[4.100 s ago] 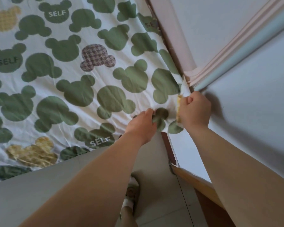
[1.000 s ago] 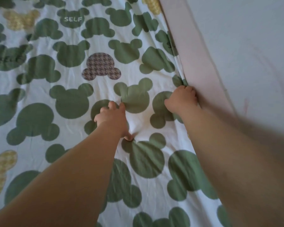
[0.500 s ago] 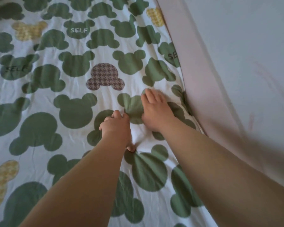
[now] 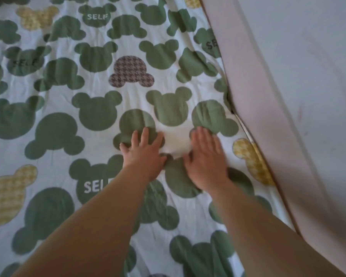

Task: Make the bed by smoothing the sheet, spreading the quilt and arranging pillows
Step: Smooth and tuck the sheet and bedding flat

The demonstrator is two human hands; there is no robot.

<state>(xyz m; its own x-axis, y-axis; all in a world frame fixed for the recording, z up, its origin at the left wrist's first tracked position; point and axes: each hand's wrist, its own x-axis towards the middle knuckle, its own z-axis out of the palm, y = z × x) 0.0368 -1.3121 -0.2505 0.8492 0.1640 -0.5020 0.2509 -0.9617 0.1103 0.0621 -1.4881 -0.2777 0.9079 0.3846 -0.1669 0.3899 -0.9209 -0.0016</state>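
The left hand point(image 4: 143, 154) is pressing flat on the sheet point(image 4: 88, 116), fingers straight and fanned apart. The right hand point(image 4: 205, 156), slightly blurred, is lying flat just beside it, fingers straight and close together, with a white patch of cloth showing between the two. The sheet, white with green bear-head shapes, is lying spread out under both hands and reaching past them. Farther on, a brown checked bear head point(image 4: 131, 71) is sitting among light creases. A pale pink panel point(image 4: 258, 116) is running along the sheet's right edge, against the wall point(image 4: 318, 56)
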